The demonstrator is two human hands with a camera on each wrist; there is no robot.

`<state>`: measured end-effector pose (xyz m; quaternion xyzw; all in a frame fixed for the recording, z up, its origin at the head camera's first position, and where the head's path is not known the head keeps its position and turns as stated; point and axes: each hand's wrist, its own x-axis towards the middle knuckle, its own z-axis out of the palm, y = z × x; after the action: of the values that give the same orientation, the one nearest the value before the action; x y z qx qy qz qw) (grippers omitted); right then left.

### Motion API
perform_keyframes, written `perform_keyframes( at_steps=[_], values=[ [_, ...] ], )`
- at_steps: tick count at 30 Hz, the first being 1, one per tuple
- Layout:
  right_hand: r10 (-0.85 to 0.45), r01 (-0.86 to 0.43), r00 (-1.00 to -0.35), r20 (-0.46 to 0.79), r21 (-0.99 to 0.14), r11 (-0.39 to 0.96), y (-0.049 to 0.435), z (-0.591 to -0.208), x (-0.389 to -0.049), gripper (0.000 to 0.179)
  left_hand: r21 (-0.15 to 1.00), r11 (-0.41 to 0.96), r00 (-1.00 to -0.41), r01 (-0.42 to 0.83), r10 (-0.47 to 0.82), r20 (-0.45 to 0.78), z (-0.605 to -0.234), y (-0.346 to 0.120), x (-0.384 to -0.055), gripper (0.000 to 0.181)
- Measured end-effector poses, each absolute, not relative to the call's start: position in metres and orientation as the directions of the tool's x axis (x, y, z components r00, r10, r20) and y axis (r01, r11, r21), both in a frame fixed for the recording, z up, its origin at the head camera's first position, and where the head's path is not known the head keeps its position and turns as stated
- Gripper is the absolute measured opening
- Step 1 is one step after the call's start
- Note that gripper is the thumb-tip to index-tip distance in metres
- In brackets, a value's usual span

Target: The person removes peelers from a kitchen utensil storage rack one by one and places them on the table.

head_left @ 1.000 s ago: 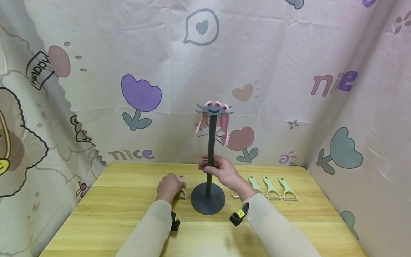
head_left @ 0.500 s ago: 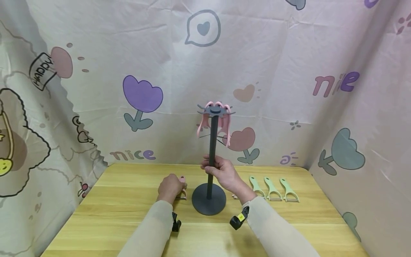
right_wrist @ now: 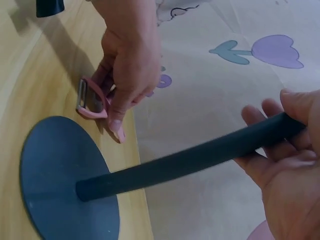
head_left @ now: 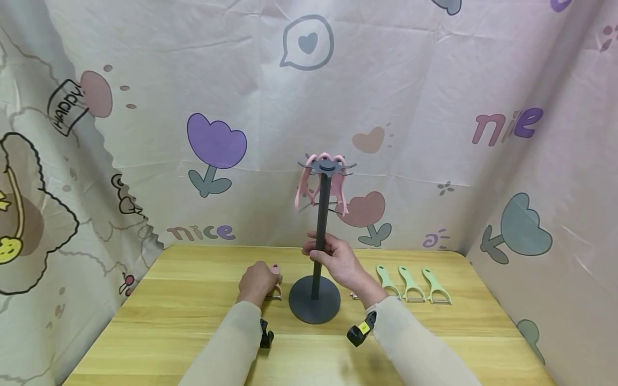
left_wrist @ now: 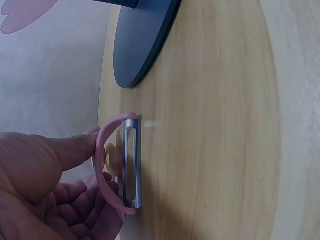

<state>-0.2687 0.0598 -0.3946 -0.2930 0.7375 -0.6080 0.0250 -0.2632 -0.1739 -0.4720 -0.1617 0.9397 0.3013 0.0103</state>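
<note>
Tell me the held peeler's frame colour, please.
The peeler's frame is pink, clearest in the left wrist view.

R hand (head_left: pixel 340 262) round stand (head_left: pixel 322 212) – base (head_left: pixel 314 310) under that grip, on tbl (head_left: pixel 309 356); hung peelers (head_left: pixel 337 185) above it. L hand (head_left: pixel 257 283) w/ one peeler (left_wrist: pixel 98 165), L of base. Row of loose peelers (head_left: pixel 407 279) on tbl, R of R grip – cloth (head_left: pixel 289 107) behind both hands.
</note>
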Motion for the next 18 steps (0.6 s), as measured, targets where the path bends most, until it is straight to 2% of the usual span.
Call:
perform_keyframes(
  at_steps=[8, 18],
  values=[
    [-0.375, -0.394, -0.863, 0.34, -0.916, 0.077, 0.056, -0.3978, -0.2628, 0.036, 0.562, 0.767, -0.948, -0.31, -0.297, -0.117, -0.4759, -0.1748, -0.2653, 0.03],
    [-0.425, -0.399, -0.841, 0.335, -0.914, 0.07, 0.0554, -0.3951, -0.2664, 0.036, 0.553, 0.771, -0.946, -0.315, -0.303, -0.117, -0.4724, -0.1743, -0.264, 0.03]
  ],
)
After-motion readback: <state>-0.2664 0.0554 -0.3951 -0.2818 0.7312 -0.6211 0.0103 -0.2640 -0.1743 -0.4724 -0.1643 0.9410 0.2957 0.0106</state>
